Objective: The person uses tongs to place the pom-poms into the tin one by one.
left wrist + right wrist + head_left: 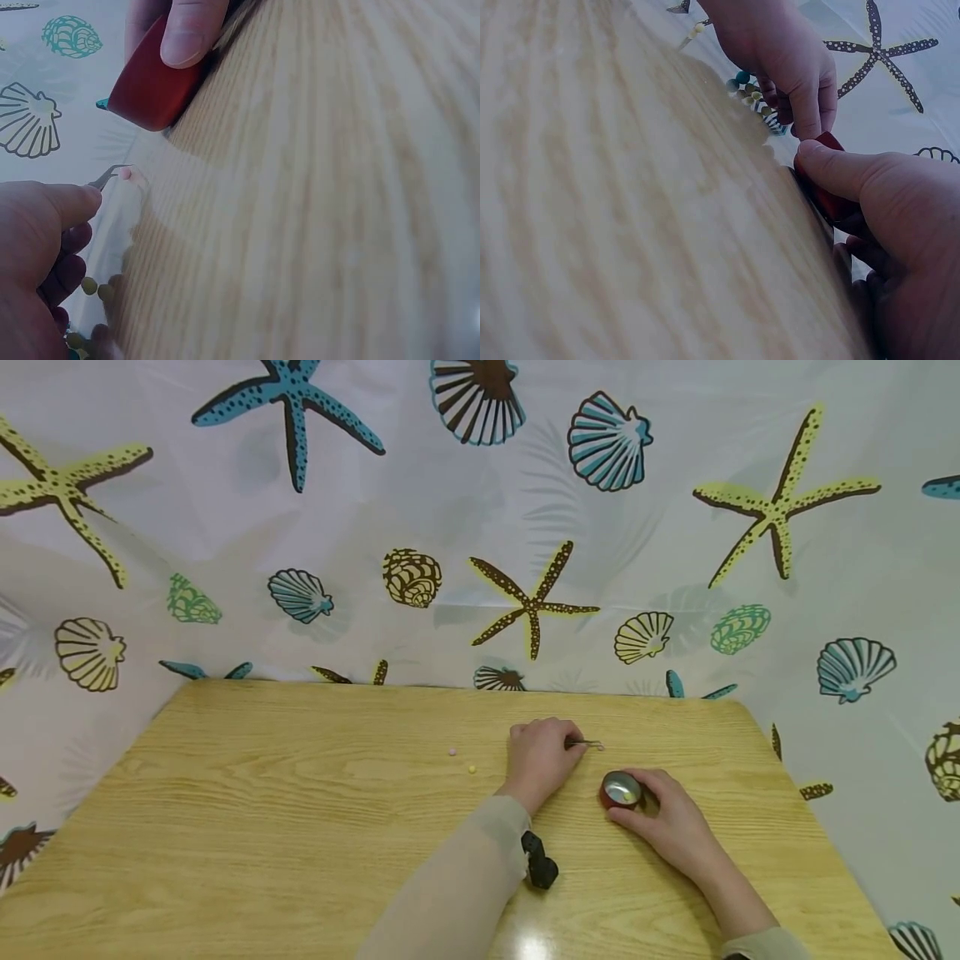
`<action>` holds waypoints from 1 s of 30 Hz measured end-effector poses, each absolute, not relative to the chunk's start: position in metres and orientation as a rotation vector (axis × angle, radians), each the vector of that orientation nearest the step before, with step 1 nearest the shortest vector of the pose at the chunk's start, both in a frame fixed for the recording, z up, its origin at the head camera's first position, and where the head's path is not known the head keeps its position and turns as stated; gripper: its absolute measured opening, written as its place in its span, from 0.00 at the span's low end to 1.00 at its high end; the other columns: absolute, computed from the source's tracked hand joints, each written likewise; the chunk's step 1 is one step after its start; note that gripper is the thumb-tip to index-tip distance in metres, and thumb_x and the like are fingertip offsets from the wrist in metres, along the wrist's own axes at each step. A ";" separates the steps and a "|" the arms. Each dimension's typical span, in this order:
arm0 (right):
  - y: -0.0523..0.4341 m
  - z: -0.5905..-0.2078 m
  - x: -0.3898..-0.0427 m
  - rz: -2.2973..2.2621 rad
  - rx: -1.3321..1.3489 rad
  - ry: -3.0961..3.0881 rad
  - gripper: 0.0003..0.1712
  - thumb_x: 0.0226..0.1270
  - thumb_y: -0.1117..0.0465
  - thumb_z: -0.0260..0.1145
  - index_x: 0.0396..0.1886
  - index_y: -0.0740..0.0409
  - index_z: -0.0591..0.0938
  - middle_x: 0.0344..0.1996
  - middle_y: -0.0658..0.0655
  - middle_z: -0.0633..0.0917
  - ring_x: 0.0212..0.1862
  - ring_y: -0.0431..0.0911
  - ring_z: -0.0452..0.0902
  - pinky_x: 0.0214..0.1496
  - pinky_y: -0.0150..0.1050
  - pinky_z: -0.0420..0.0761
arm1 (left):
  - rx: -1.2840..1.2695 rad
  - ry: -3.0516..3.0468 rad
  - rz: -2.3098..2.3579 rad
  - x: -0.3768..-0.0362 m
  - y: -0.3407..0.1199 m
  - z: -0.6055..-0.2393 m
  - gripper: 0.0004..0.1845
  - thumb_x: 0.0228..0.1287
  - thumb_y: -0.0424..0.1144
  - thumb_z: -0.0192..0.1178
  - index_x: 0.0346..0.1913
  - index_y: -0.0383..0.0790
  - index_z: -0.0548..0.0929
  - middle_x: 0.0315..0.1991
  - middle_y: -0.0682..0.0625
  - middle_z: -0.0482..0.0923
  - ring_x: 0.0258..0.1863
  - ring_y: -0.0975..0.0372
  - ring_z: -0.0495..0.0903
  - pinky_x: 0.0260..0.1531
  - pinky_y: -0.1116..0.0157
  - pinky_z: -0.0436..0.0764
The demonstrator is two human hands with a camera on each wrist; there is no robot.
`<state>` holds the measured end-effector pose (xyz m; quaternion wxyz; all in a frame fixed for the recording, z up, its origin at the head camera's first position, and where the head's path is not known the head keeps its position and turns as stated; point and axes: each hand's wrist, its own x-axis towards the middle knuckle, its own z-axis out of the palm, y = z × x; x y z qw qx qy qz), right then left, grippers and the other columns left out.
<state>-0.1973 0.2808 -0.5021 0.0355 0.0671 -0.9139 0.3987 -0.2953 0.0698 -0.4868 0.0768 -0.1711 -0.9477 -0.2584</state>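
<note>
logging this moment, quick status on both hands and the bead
Left hand pinches tweezers, pink bead at the tips. Right hand grips small red tin on the table. Two loose beads lie left, nothing between.

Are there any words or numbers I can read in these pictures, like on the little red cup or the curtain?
None can be read.
Red cup: no writing shows.
Tweezers in the left hand: too small to show any mark.
Curtain: only starfish and shell pictures, no letters.
Wooden table: bare grain, no label.
</note>
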 end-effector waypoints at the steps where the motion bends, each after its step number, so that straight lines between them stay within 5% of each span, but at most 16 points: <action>1: 0.281 -0.502 -0.197 1.227 0.206 -2.807 0.36 0.70 0.49 0.83 0.73 0.55 0.82 0.64 0.59 0.83 0.70 0.59 0.77 0.76 0.64 0.71 | -0.512 -2.842 -0.766 -0.296 0.069 -0.487 0.06 0.78 0.50 0.72 0.47 0.55 0.94 0.42 0.61 0.91 0.47 0.59 0.87 0.66 0.46 0.72; 30: 0.278 -0.501 -0.197 1.201 0.217 -2.810 0.36 0.70 0.49 0.83 0.73 0.57 0.82 0.63 0.60 0.84 0.69 0.59 0.78 0.75 0.65 0.72 | -0.527 -2.756 -0.816 -0.292 0.054 -0.480 0.04 0.77 0.48 0.73 0.46 0.55 0.95 0.41 0.61 0.91 0.46 0.59 0.86 0.66 0.46 0.71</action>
